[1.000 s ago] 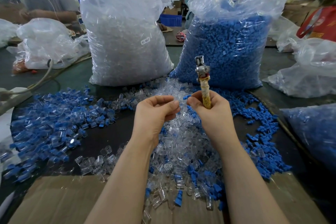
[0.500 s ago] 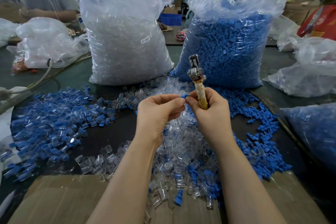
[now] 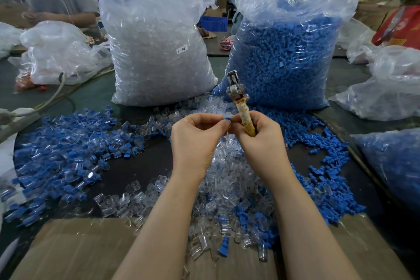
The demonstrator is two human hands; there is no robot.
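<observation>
Since the earlier frames my hands have drawn together, and the metal-headed hand tool with a yellowed wrapped handle (image 3: 246, 120) has tipped from near upright toward 11 o'clock.

The large clear sack of blue plastic parts (image 3: 284, 63) stands at 1 o'clock of my hands. The large clear sack of transparent plastic caps (image 3: 154, 52) stands at 11 o'clock. The loose heap of transparent caps (image 3: 227, 188) lies below, at 6 o'clock.

My right hand (image 3: 263, 143) is clenched round the tool handle, and its thumb tip touches the small blue plastic plug (image 3: 228, 119). My left hand (image 3: 195, 141) pinches that plug between curled fingertips, above the heap.

Procedure, as I judge it:
1. Hold the plug square.
2. Press it straight.
3. Keep the tool head clear of the fingers.
</observation>
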